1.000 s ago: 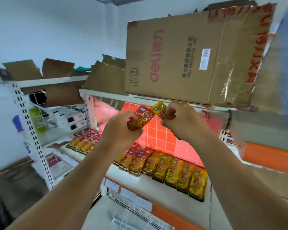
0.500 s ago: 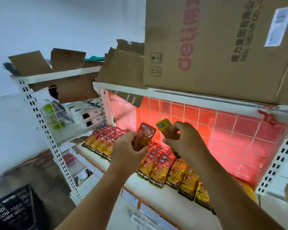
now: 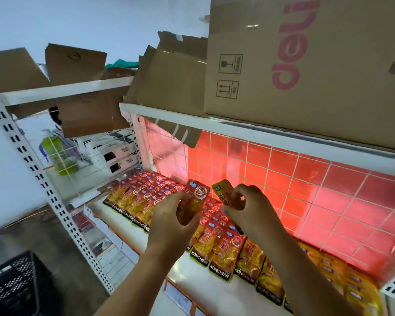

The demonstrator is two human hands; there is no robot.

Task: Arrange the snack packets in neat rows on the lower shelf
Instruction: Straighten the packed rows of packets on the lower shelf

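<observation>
A large cardboard box [image 3: 306,65] printed in pink fills the upper right of the frame, standing on the upper shelf [image 3: 214,120]; opened, flattened cartons [image 3: 169,71] lie to its left. Beneath runs a red grid back panel [image 3: 283,179], and below it the white lower shelf [image 3: 187,277], crossing from centre left to lower right. On this shelf snack packets [image 3: 221,252] lie flat in overlapping rows, red-topped ones at left and centre, yellow ones toward the lower right edge. A black crate [image 3: 14,283] sits in the lower left corner. Just below centre, the left hand [image 3: 169,222] has its grip clenched on a red packet [image 3: 193,204], held upright above the rows. Just beside it, the right hand [image 3: 251,210] pinches a yellow packet [image 3: 226,193], likewise raised; the two packets stand near each other, apart.
</observation>
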